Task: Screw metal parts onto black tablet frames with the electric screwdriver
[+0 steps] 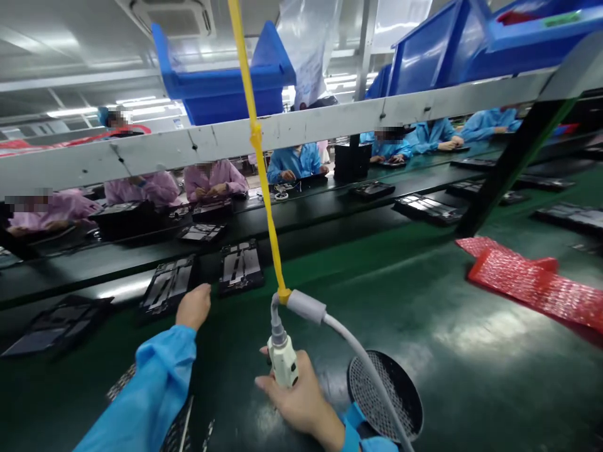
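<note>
My right hand (306,392) is wrapped round a white electric screwdriver (284,363), whose tip is hidden below my palm. A yellow cord (264,169) holds the tool from above, and a grey cable (362,355) runs from its top down past my wrist. Farther forward and left, my left hand (194,307) is closed, its fingers curled away from me. It is at the near right corner of an opened tablet-like device (167,285); whether it grips anything I cannot make out. A second such device (241,267) lies just to the right.
A round black perforated dish (386,395) sits right of my right hand. Red bubble wrap (541,285) lies at the right. A white beam (311,125) crosses above, carrying blue bins (226,85). Across the line, people in pink and blue sleeves work among more devices (426,208).
</note>
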Demonstrator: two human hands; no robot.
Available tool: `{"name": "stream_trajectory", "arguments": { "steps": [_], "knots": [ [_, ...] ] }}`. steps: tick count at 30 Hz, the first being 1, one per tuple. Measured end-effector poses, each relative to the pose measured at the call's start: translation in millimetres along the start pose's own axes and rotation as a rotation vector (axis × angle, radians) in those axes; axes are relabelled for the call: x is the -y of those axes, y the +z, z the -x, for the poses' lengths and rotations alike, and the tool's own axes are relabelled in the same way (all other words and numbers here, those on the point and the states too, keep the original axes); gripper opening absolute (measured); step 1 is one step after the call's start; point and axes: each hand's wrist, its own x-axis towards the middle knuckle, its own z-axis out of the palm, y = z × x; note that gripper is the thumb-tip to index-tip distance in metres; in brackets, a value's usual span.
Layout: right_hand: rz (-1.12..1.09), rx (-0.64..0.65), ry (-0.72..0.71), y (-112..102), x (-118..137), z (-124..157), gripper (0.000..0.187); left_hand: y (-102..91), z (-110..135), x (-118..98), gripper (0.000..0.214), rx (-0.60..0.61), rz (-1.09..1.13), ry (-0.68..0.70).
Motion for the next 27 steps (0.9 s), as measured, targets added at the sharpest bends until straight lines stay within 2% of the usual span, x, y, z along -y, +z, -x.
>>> {"name": "stream_trajectory", "arguments": {
  "steps": [3,6,8,13,16,18,20,23,25,27],
  "knots": [
    [0.008,0.019,0.004,-0.6,3.3,-0.6,0.018,-21.7,2.5,30.1,0.032,-0.014,0.043,-0.023],
    [0.008,0.032,0.002,-1.0,1.5,-2.0,0.017,-29.9,18.9,31.4,0.035,-0.001,0.149,-0.014],
    [0.019,0.020,-0.004,-1.6,-1.9,-3.1,0.015,-29.2,35.6,16.4,0.035,0.026,0.325,-0.014],
    [0.061,-0.032,-0.045,-3.6,-8.6,-5.2,0.013,-27.1,79.1,-39.5,0.039,0.185,0.735,-0.068],
    [0.053,-0.040,-0.055,-3.4,-8.9,-5.4,0.014,-27.3,99.6,-61.5,0.047,0.179,0.935,-0.137],
    [0.047,-0.049,-0.057,-2.7,-8.3,-5.6,0.016,-27.4,109.4,-66.8,0.045,0.175,1.078,-0.222],
    [0.046,-0.059,-0.059,-1.9,-6.9,-6.0,0.018,-27.9,114.9,-63.6,0.040,0.187,1.219,-0.333],
    [0.041,-0.053,-0.059,-0.7,-3.8,-7.2,0.022,-30.3,113.9,-42.2,0.027,0.181,1.298,-0.454],
    [0.035,-0.039,-0.060,0.2,-2.0,-7.6,0.023,-32.7,106.4,-19.0,0.022,0.147,1.150,-0.451],
    [0.031,-0.033,-0.060,1.4,-2.0,-7.4,0.024,-35.8,93.7,7.9,0.025,0.102,0.934,-0.428]
  ]
}}
